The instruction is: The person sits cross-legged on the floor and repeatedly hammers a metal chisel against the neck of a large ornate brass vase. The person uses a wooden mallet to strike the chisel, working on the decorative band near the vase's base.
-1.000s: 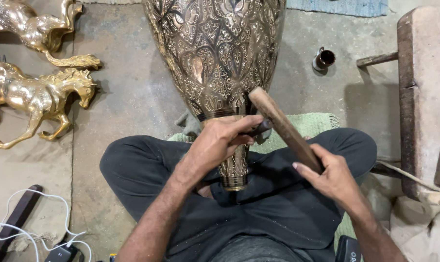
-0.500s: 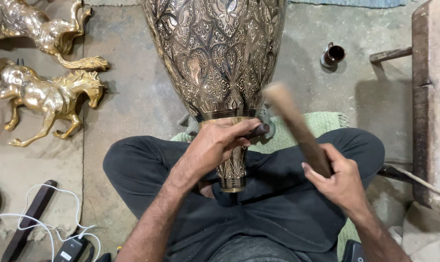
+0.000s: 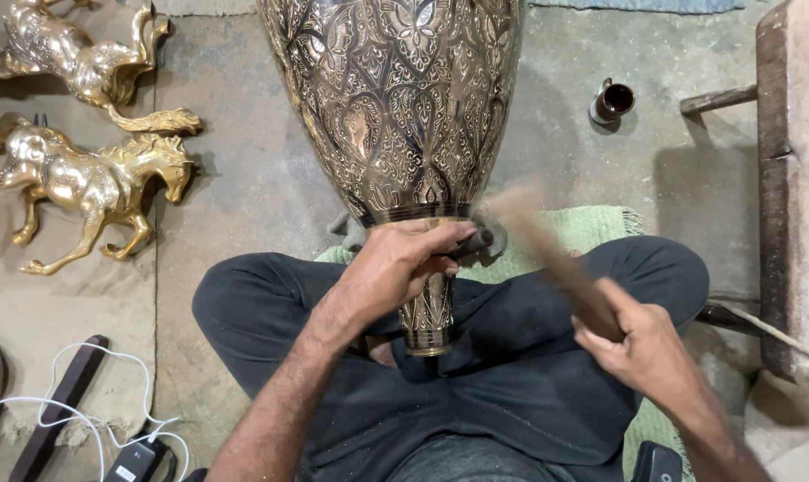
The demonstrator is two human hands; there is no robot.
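Vase (image 3: 396, 107) lying flat — neck toward lap, left hand (image 3: 404, 268) gripping.

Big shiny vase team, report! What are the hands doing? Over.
Left hand grips a small tool at the vase neck. Right hand holds a blurred wooden stick. Nothing between stick and tool.

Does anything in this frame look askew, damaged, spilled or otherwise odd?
Nothing looks damaged or spilled. The engraved brass vase lies on its side across the lap, steadied at its neck by the left hand. The wooden stick in the right hand is motion-blurred. Two brass horse figures lie flat on the floor.
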